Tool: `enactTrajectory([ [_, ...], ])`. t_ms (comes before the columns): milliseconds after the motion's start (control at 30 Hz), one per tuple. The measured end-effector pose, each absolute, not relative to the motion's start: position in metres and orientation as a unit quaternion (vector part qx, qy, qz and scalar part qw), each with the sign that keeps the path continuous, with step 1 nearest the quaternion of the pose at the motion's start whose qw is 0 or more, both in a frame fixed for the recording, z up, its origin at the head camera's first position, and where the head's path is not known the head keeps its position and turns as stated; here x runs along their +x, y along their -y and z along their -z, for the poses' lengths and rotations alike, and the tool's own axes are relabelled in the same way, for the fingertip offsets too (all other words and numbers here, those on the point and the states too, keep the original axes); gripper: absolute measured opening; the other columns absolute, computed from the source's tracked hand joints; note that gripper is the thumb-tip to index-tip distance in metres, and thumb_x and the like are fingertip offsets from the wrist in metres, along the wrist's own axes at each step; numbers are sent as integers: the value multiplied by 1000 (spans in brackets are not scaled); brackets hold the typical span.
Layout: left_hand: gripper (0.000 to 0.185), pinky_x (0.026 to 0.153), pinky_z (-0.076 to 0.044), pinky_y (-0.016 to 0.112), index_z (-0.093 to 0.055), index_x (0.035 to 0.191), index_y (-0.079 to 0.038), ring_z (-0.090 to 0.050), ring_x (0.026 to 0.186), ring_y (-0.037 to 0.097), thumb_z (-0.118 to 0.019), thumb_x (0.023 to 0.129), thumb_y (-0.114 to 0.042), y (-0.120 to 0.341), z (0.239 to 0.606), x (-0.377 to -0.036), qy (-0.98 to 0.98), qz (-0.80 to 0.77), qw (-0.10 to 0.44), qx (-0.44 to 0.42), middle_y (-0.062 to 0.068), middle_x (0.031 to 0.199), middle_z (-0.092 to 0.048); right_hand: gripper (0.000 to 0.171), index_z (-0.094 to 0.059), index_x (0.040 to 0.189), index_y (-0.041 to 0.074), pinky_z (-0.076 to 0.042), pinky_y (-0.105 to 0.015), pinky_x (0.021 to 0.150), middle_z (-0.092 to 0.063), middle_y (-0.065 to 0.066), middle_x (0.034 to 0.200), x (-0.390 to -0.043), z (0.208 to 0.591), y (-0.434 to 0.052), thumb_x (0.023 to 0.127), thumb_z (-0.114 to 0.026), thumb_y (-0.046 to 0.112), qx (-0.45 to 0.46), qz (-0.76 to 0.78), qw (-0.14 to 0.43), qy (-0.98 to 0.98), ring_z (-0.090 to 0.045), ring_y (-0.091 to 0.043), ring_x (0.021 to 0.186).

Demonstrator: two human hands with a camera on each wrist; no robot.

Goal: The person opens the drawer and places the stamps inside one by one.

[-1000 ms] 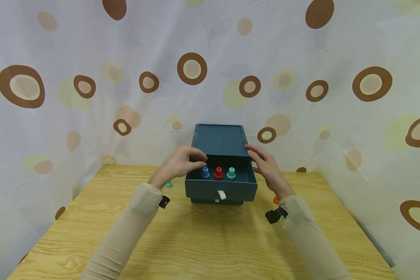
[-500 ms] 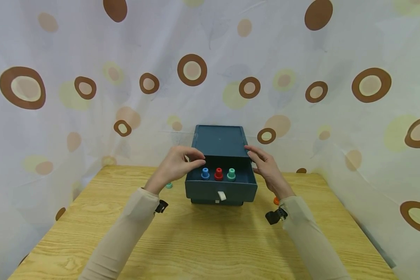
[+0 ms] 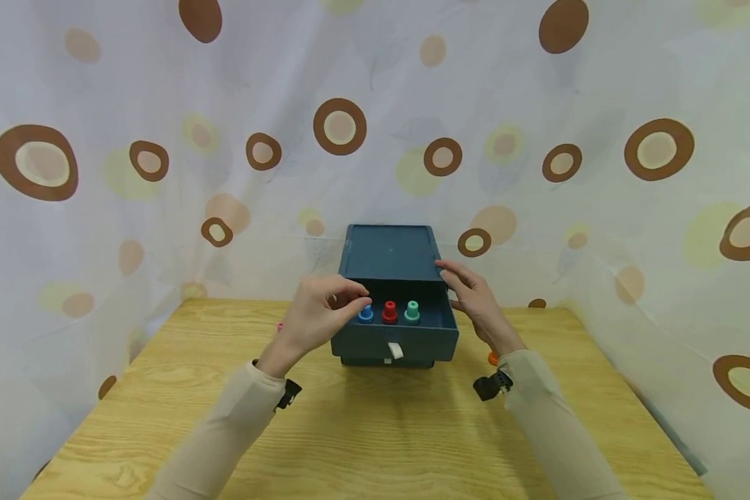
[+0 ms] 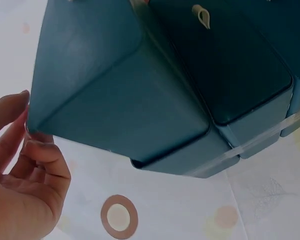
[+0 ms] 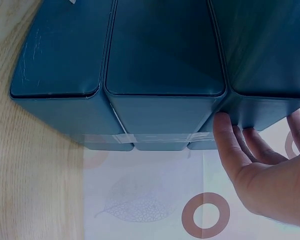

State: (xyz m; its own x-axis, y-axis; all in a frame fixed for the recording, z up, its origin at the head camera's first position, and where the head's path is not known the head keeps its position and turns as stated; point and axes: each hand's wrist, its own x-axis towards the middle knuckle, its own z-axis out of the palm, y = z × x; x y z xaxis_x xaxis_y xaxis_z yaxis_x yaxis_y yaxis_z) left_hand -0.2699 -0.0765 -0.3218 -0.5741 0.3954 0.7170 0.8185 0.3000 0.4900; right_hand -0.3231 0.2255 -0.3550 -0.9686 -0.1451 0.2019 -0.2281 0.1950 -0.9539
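A dark blue-green drawer cabinet stands on the table, its top drawer pulled out. In the drawer a blue peg, a red peg and a green peg stand upright in a row, each with a wide base. My left hand reaches over the drawer's left side, thumb and forefinger slightly apart beside the blue peg, whose top is partly covered. The left wrist view has its bent fingers around the drawer corner; contact is unclear. My right hand rests extended fingertips on the cabinet's right side.
On the table an orange piece lies right of the cabinet, partly behind my right wrist. A small pink piece shows left of my left hand. A patterned curtain hangs close behind. White tab handle on the drawer front.
My left hand drew back slightly to the left, then came down closer to the blue peg. A green piece on the table is now hidden and a pink one shows. The right hand stays put.
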Motion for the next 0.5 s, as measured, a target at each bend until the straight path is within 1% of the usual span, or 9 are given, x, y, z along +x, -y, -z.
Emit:
enactTrajectory([
  [133,9,53,-39,22,-77,95,-11,-45,57,7,-75,86,-10,70,329,-261,757,433,274,-404,-4,72,-62,52,-44,148,19,-30,-62,112,-29,-7,160,-322,355,-226,103,-47,44,118,-620,35,775,-25,-34,148],
  [267,6,51,-35,21,-77,93,-12,-40,54,4,-74,88,-12,66,337,-252,755,426,298,-401,-7,66,-57,52,-44,148,19,-30,-62,112,-30,-7,160,-322,355,-225,103,-47,44,113,-623,28,774,-26,-33,148],
  [367,5,49,-34,19,-77,92,-13,-39,53,3,-74,89,-13,63,341,-245,756,424,297,-401,-7,68,-61,53,-44,148,20,-30,-62,112,-30,-7,160,-323,355,-224,102,-47,45,114,-622,27,774,-26,-33,148],
  [500,5,50,-39,17,-77,93,-13,-43,55,2,-73,89,-14,59,348,-238,764,413,291,-402,-6,77,-68,52,-45,148,19,-30,-62,112,-30,-7,160,-323,353,-223,103,-47,44,112,-623,31,773,-26,-33,148],
])
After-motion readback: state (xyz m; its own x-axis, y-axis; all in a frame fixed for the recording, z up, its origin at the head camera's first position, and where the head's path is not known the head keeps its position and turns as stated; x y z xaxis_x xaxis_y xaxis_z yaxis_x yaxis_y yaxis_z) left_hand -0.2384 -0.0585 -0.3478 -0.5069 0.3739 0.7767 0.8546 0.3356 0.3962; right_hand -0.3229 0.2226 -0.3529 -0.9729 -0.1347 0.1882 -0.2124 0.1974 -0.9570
